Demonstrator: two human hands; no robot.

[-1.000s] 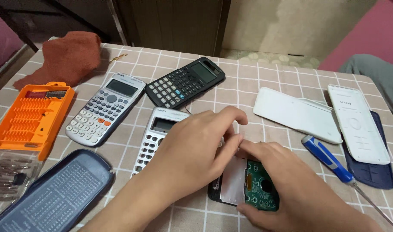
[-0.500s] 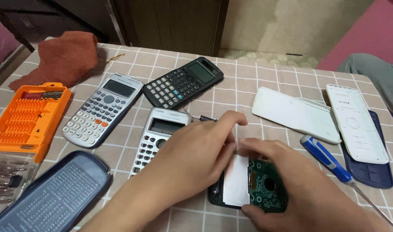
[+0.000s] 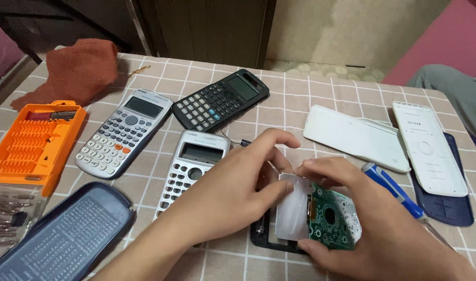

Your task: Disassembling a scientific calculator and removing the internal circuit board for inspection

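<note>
Holding a green circuit board (image 3: 332,221) with its attached silver display panel (image 3: 292,211), both hands work over a black calculator shell (image 3: 264,240) that lies on the bench (image 3: 300,88) near its front edge. The left hand (image 3: 238,182) is closed on the display panel, thumb on its face and fingers curled over its top edge, which appears to steady the panel above the shell. The right hand (image 3: 363,218) is clamped on the circuit board, thumb at the top corner and fingers under the lower edge, so the part is supported from both sides.

Just left of the hands lies a silver calculator (image 3: 194,166); beyond it lie a grey calculator (image 3: 124,132) and a black calculator (image 3: 221,100). A blue screwdriver (image 3: 394,190) rests just right of the right hand, within easy reach. Two white covers (image 3: 355,136) (image 3: 429,148) lie further right, the farther one on a dark blue cover (image 3: 451,211). An orange bit tray (image 3: 32,143), a dark case lid (image 3: 61,237) and a rust cloth (image 3: 71,70) occupy the left side.
</note>
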